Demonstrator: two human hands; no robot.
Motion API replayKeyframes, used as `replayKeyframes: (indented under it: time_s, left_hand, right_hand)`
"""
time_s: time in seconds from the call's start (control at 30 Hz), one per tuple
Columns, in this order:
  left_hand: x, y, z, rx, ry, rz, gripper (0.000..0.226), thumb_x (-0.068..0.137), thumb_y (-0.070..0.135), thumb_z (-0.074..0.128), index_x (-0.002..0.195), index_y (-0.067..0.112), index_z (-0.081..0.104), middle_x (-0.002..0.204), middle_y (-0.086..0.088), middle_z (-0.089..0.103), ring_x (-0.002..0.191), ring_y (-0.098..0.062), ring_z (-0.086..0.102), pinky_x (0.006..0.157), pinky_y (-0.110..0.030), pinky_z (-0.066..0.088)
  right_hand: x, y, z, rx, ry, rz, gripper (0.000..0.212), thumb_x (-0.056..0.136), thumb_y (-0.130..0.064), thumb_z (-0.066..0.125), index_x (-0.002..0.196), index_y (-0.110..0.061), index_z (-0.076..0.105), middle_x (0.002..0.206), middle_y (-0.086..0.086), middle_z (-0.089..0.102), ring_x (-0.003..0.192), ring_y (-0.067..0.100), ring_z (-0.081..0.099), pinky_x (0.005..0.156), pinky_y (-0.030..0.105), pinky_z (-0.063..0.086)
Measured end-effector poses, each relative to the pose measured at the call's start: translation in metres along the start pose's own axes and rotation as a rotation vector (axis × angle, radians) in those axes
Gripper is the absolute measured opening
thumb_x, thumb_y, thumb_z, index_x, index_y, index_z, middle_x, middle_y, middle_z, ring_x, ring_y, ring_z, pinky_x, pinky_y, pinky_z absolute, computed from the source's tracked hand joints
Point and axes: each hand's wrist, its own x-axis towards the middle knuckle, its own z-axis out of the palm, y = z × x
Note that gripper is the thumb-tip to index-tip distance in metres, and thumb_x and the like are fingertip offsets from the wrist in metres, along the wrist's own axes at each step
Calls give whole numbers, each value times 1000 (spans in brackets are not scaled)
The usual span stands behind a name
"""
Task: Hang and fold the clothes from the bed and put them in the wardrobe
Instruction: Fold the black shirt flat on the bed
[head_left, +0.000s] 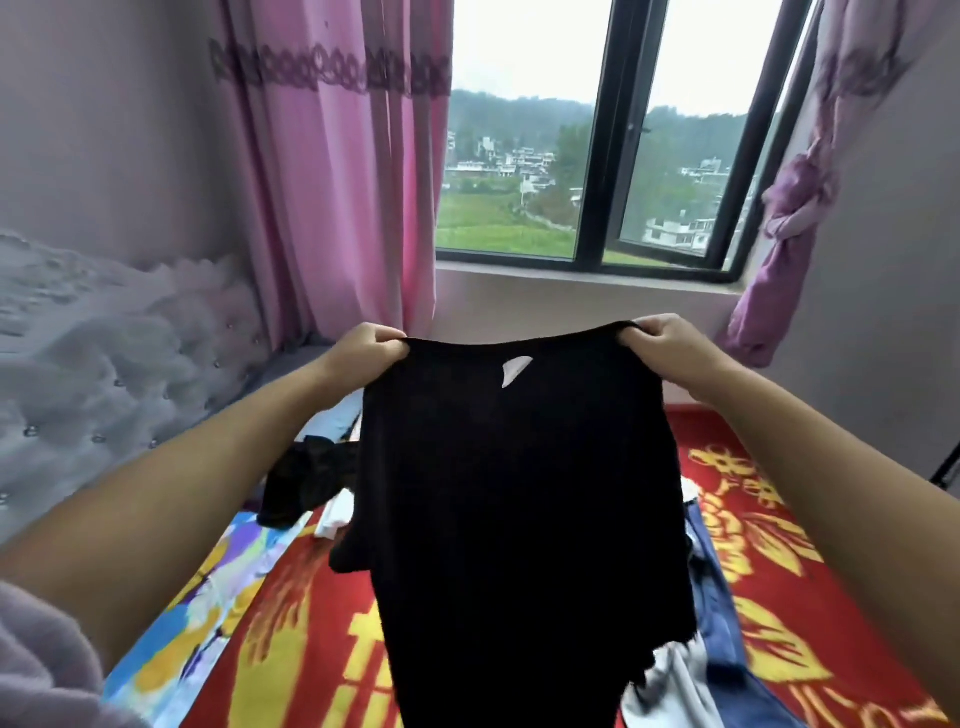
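A black top (519, 493) hangs in the air in front of me, held up above the bed (789, 597). My left hand (366, 348) pinches its upper left corner and my right hand (662, 340) pinches its upper right corner, so the top edge is stretched between them. A small white label (514, 370) shows just below that edge. The garment hides the middle of the bed. Other clothes lie on the bed: a crumpled black piece (306, 483) at the left, a white piece (335, 514) beside it, and blue (722, 613) and white (670, 680) fabric at the lower right.
The bed has a red and yellow patterned cover, with a colourful sheet (208, 613) along its left side. A tufted grey headboard (104, 374) stands at the left. Pink curtains (337, 171) and a window (597, 140) are straight ahead. The wardrobe is out of view.
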Motion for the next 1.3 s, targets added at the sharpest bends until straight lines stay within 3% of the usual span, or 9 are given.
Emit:
replayKeyframes:
  time_s: [0.17, 0.3, 0.47, 0.6, 0.67, 0.8, 1.03, 1.17, 1.3]
  left_hand:
    - [-3, 12, -8, 12, -84, 94, 27, 82, 22, 50, 71, -2, 47, 66, -5, 32, 56, -13, 31, 50, -24, 26]
    - [-1, 14, -16, 14, -107, 121, 24, 79, 24, 52, 69, 3, 47, 57, 3, 34, 49, -8, 32, 46, -20, 28]
    - [4, 12, -35, 9, -364, 20, 36, 83, 49, 62, 74, 14, 67, 65, 10, 64, 57, -4, 59, 53, -14, 45]
    - [-2, 6, -39, -1, -586, -33, 36, 86, 64, 55, 72, 36, 71, 66, 20, 64, 56, 5, 59, 53, -6, 44]
    - [-1, 2, -44, -124, -633, -49, 34, 85, 59, 61, 87, 27, 73, 76, 15, 67, 64, 2, 62, 58, -11, 48]
    - [-2, -3, -60, -114, -749, -92, 37, 83, 31, 75, 111, 8, 68, 106, -6, 71, 95, -16, 68, 78, -23, 53]
    - [-6, -12, -70, -362, -574, -83, 41, 69, 38, 85, 98, 11, 75, 93, -5, 74, 81, -15, 72, 68, -23, 56]
    - [-7, -5, -54, -357, -436, -156, 37, 75, 38, 80, 100, 11, 74, 89, -4, 74, 75, -14, 72, 61, -22, 56]
    - [-7, 13, -2, -316, -113, -273, 17, 89, 16, 63, 78, 10, 74, 75, -9, 70, 57, -17, 67, 53, -25, 54]
  right_hand:
    - [-20, 13, -9, 81, -144, 40, 25, 93, -32, 59, 96, -11, 71, 94, 19, 71, 81, 26, 63, 84, 46, 52]
    - [-31, 12, -24, 139, -429, 81, 55, 75, -50, 71, 106, -5, 67, 105, 17, 70, 91, 27, 64, 87, 41, 50]
    - [-30, 11, -45, 178, -784, 194, 45, 81, -21, 76, 119, -1, 62, 117, 21, 66, 98, 28, 68, 83, 33, 57]
    - [-31, 9, -51, 197, -653, 174, 19, 82, -21, 67, 88, -4, 72, 86, 13, 67, 69, 16, 66, 67, 24, 54]
    - [-34, 6, -51, 211, -570, 130, 21, 82, -29, 65, 79, -9, 70, 77, 8, 62, 62, 13, 60, 61, 22, 50]
    - [-37, 0, -63, 269, -485, 46, 30, 83, -35, 63, 90, -8, 72, 91, 16, 60, 78, 26, 56, 69, 30, 48]
    - [-41, -7, -92, 321, -693, 61, 56, 75, -29, 77, 112, 8, 59, 99, 21, 62, 78, 28, 62, 70, 31, 56]
    - [-35, 0, -69, -77, -296, 133, 37, 84, -39, 70, 88, -2, 71, 83, 15, 68, 74, 25, 61, 71, 33, 51]
    - [-33, -1, -19, -318, 49, 158, 33, 93, -33, 55, 77, -8, 69, 76, 7, 68, 77, 25, 64, 66, 30, 44]
